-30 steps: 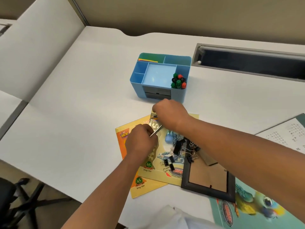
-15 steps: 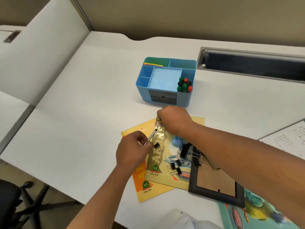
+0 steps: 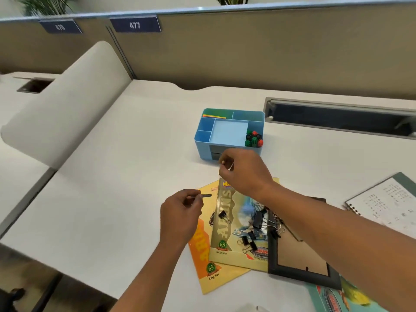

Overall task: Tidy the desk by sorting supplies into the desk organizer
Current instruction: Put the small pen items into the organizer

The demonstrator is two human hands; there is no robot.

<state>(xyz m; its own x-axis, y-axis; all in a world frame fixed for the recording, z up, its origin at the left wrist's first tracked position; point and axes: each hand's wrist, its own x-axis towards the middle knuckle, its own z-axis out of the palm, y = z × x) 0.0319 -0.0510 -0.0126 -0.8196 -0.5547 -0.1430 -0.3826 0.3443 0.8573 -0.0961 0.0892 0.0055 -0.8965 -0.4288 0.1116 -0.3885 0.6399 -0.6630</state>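
White desk under a beige partition with number plates, and a rounded white divider panel (image 3: pixel 63 104) at the far left. Next comes the left hand (image 3: pixel 180 219), fingers curled, thumb and forefinger pinching a slim grey metal stick (image 3: pixel 206 195) that lies level with its tip pointing right. Half a second ago that stick slanted up toward the other hand, and a second ago the two hands met over it. Beside this hand lie an orange-yellow paper notebook (image 3: pixel 209 266) and, overlapping it, a yellow-green illustrated notebook (image 3: pixel 225 233) with a single black metal binder clip (image 3: pixel 222 215) on its cover. Farther back stands the light blue plastic desk organizer (image 3: pixel 202 147), with coloured paper slips (image 3: pixel 213 115) in its back-left compartment and spiky red, green and black pieces (image 3: pixel 254 138) in its right one. The right hand (image 3: pixel 245 174) has lifted off the notebook's top edge and now hangs just in front of the organizer, fingertips pinched on a small pale-tipped piece (image 3: pixel 225 164) too tiny to identify. So the hands have parted, each holding something, and I judge the right one is about to drop its piece into a compartment. To its right a heap of black binder clips (image 3: pixel 258 221) waits unsorted, touching a black picture frame lying face down (image 3: pixel 299 269). A grey cable slot (image 3: pixel 337 118) and a spiral-bound printed pad (image 3: pixel 387 203) lie farther right.
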